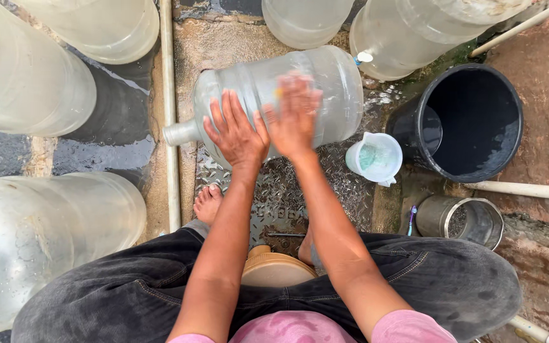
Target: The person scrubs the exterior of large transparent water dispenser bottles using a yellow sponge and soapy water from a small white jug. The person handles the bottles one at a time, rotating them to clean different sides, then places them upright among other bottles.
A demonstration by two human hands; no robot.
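Observation:
A large clear plastic water jug (332, 82) lies on its side on a wet metal plate (344, 190), its neck pointing left. My left hand (235, 130) rests flat on the jug's side with fingers spread. Beside it, my right hand (295, 114) presses on the jug too; it is blurred, and something small and yellowish shows under its fingers, too unclear to name. I sit low, bare feet (208, 203) by the jug.
Several more clear jugs stand around: left (27, 76), lower left (46, 241) and along the top (408, 32). A black bucket (471, 121), a small white cup (375, 157) and a metal tin (462, 221) sit at right. White pipes (169, 95) cross the wet floor.

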